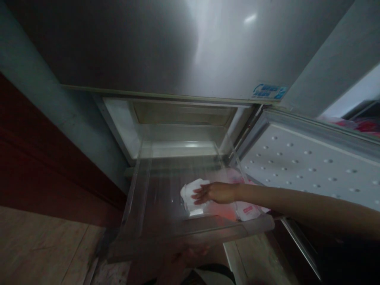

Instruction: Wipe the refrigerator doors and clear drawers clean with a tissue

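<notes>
My right hand [218, 192] reaches in from the right over a clear plastic drawer [192, 233], its fingers on a bunched white cloth [190, 194]. The cloth lies against the inside of the drawer, near its front wall. Below the drawer's front edge, my left hand [191, 253] shows dim and blurred; its fingers are hard to make out. The drawer is pulled out of an open fridge compartment [181, 113]. A white package with pink print [247, 210] is at the drawer's right end; whether it lies inside or behind the clear wall is unclear.
An open door with a dimpled white inner panel [285, 158] spreads to the right. Above is a closed metallic door [148, 47] with a blue sticker [268, 91]. A dark red wooden panel [44, 158] stands at left, over a tiled floor [38, 245].
</notes>
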### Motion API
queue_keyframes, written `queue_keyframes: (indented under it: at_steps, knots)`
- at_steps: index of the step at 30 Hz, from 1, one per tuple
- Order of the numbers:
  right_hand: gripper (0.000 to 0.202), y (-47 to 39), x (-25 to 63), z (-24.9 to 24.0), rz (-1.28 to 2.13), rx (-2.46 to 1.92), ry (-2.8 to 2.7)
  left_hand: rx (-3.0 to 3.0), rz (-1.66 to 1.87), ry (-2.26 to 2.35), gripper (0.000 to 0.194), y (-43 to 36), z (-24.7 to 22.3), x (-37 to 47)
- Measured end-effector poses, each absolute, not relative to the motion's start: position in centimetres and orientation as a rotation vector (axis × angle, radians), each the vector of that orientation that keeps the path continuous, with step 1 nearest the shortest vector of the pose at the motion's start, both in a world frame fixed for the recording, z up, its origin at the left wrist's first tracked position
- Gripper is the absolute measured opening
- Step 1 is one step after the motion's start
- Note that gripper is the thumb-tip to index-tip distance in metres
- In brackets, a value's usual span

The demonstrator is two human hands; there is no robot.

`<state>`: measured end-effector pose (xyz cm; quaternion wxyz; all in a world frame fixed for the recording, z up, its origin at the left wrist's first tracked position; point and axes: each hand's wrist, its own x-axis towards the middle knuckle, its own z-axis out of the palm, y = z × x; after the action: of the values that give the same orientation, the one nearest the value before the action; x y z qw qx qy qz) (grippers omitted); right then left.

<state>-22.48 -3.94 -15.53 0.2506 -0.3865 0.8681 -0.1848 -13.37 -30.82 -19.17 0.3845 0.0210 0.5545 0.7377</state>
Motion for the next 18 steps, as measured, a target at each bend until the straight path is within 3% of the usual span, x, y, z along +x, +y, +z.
queue_keyframes:
  at_steps: [7, 18]
  knots:
    - [0.049, -4.1, -21.1, -16.1, -0.43, -1.252, 2.253, 0.043, 1.911, 1.412, 0.054, -30.8, -19.7, -13.1]
    - [0.053, 0.2, -35.3, -14.6, -0.495, -0.892, 2.68, 0.112, 1.837, 1.406, 0.065, -30.9, -19.3, -13.4]
